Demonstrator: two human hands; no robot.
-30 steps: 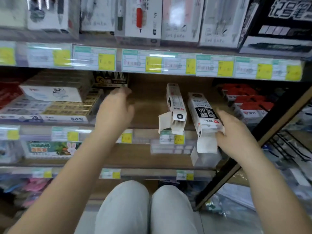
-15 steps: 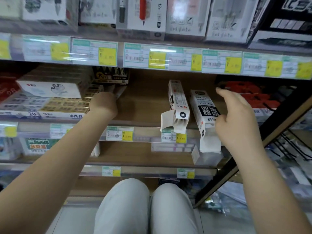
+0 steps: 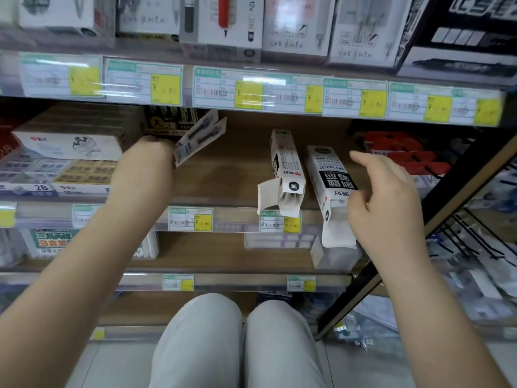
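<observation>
Left hand (image 3: 148,161) went in empty and came back gripping two flat, glossy pen packs (image 3: 200,138), held over the wood shelf (image 3: 223,175) at back-left, so the pick looks done. Right hand (image 3: 386,197) had lifted off the open-flapped cardboard box (image 3: 333,186): fingers loose, holding nothing, thumb just beside it.

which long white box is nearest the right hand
The box with the big black label: the right hand is at its edge. The other white box lies further left.
</observation>
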